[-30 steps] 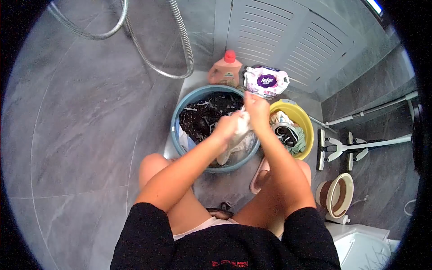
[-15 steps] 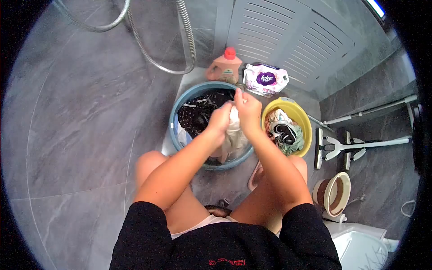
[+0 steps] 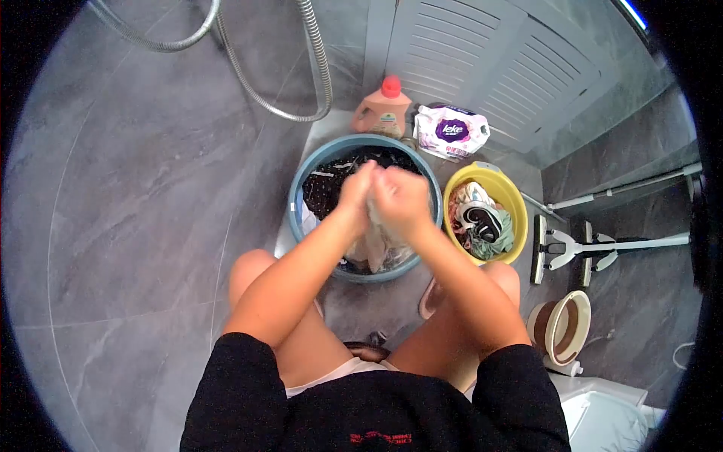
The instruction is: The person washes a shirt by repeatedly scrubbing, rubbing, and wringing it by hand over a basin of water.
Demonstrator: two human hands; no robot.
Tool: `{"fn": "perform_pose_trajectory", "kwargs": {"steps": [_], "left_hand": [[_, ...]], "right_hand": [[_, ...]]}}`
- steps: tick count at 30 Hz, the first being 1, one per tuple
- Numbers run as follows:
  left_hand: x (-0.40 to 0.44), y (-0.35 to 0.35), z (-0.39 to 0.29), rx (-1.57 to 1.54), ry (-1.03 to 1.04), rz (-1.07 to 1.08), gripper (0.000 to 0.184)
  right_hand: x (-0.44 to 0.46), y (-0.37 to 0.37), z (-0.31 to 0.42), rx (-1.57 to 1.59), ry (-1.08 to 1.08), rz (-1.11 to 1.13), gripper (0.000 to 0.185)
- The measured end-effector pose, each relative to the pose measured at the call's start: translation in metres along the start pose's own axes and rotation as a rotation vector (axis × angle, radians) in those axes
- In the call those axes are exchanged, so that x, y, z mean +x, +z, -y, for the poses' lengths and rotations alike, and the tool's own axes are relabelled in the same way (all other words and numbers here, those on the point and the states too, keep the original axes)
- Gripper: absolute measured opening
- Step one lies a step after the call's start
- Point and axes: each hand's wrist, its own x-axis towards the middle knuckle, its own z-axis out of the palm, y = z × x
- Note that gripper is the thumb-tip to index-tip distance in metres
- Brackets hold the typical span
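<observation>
Over the blue basin [image 3: 298,237] my left hand [image 3: 357,194] and my right hand [image 3: 402,197] are closed side by side on a wet, whitish garment [image 3: 374,248]. Its lower part hangs down into the basin between my wrists. My fingers are somewhat blurred, and the cloth inside them is mostly hidden. Dark, white-speckled clothing [image 3: 322,188] lies in the basin to the left of and behind my hands. Right of the basin stands a yellow basin [image 3: 517,207] holding a heap of mixed clothes [image 3: 482,223].
Behind the basins stand a pink detergent bottle [image 3: 382,113] with a red cap and a white-purple "leke" pack [image 3: 452,132]. Squeegee-like mops [image 3: 572,247] and a brown-and-cream bucket [image 3: 559,328] are at right. A metal shower hose [image 3: 320,68] hangs at upper left.
Both hands have drawn closer together and shifted slightly left, with the right hand lower. The whitish garment between them is more covered now. The whole view has shifted slightly.
</observation>
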Motion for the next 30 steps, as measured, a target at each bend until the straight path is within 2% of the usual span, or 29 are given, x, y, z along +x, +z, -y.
{"fn": "perform_pose_trajectory", "kwargs": {"steps": [1, 2, 3, 4, 5, 6, 7, 9, 10, 11, 12, 14, 15, 16, 18, 20, 21, 23, 24, 26, 27, 28, 29, 30], "left_hand": [[0.049, -0.047, 0.009, 0.032, -0.008, 0.171, 0.031], [0.043, -0.039, 0.001, 0.091, 0.017, -0.035, 0.03], [0.032, -0.029, 0.004, 0.09, -0.002, 0.004, 0.03], [0.018, -0.015, 0.014, 0.088, -0.021, 0.043, 0.031], [-0.011, 0.006, 0.016, 0.316, 0.082, 0.035, 0.034], [-0.022, 0.014, 0.024, 0.357, 0.052, 0.133, 0.036], [-0.019, 0.015, 0.025, 0.35, 0.047, 0.166, 0.034], [-0.012, 0.011, 0.021, 0.283, 0.051, 0.168, 0.031], [-0.013, 0.007, 0.01, 0.216, 0.067, 0.137, 0.031], [-0.017, 0.005, 0.002, 0.176, 0.111, 0.042, 0.031], [0.011, -0.023, 0.002, 0.074, 0.039, 0.055, 0.032], [0.036, -0.039, -0.002, 0.128, 0.135, 0.005, 0.04], [0.036, -0.032, 0.007, 0.28, 0.232, -0.138, 0.045], [0.044, -0.035, 0.022, 0.291, 0.086, -0.048, 0.039], [-0.004, 0.009, 0.035, -0.098, -0.077, 0.007, 0.033], [-0.024, 0.023, 0.045, 0.213, 0.073, 0.148, 0.032], [-0.015, 0.021, 0.042, 0.142, -0.031, 0.175, 0.032], [-0.012, 0.019, 0.031, 0.159, -0.012, 0.195, 0.032], [-0.012, 0.015, 0.028, 0.168, -0.001, 0.207, 0.032], [-0.002, 0.006, 0.02, 0.11, -0.013, 0.104, 0.032], [0.003, 0.002, 0.018, 0.072, -0.02, 0.017, 0.031], [0.003, -0.002, 0.011, 0.031, -0.027, -0.071, 0.031], [0.023, -0.025, 0.007, 0.099, -0.033, 0.077, 0.03], [0.042, -0.032, 0.024, 0.161, -0.049, -0.12, 0.031]], "right_hand": [[-0.009, -0.001, 0.012, -0.003, -0.087, 0.117, 0.028], [-0.015, -0.003, 0.019, -0.007, -0.173, 0.232, 0.027], [-0.012, -0.002, 0.011, -0.087, -0.252, 0.183, 0.028], [-0.004, 0.005, -0.011, -0.115, -0.104, 0.011, 0.033], [0.015, -0.007, -0.032, -0.111, 0.151, -0.01, 0.035], [0.028, -0.021, -0.046, -0.102, 0.406, -0.034, 0.037], [0.027, -0.021, -0.045, -0.1, 0.405, -0.039, 0.037], [0.014, -0.015, -0.038, -0.032, 0.324, 0.002, 0.039], [0.005, -0.006, -0.026, -0.135, 0.24, 0.007, 0.038], [-0.004, -0.005, -0.004, 0.041, 0.2, 0.014, 0.036], [-0.017, 0.0, 0.006, 0.07, 0.121, 0.087, 0.031], [-0.037, 0.004, 0.017, -0.041, -0.26, 0.226, 0.03], [-0.037, 0.005, 0.018, -0.1, -0.313, 0.18, 0.032], [-0.034, 0.005, 0.017, -0.16, -0.367, 0.138, 0.033], [-0.006, 0.001, -0.03, -0.159, -0.217, -0.08, 0.035], [0.021, -0.013, -0.078, -0.175, 0.408, -0.103, 0.036], [0.022, -0.01, -0.072, -0.166, 0.407, -0.112, 0.036], [0.02, -0.011, -0.053, -0.354, 0.245, -0.092, 0.035], [0.019, -0.012, -0.043, -0.354, 0.244, -0.083, 0.035], [0.015, -0.014, -0.02, -0.007, 0.361, -0.069, 0.033], [0.007, -0.015, -0.004, -0.019, 0.248, -0.016, 0.033], [-0.002, -0.013, 0.001, -0.127, -0.022, 0.03, 0.032], [-0.011, -0.012, 0.005, -0.175, -0.18, 0.106, 0.032], [-0.017, -0.01, 0.006, -0.221, -0.336, 0.183, 0.033]]}}
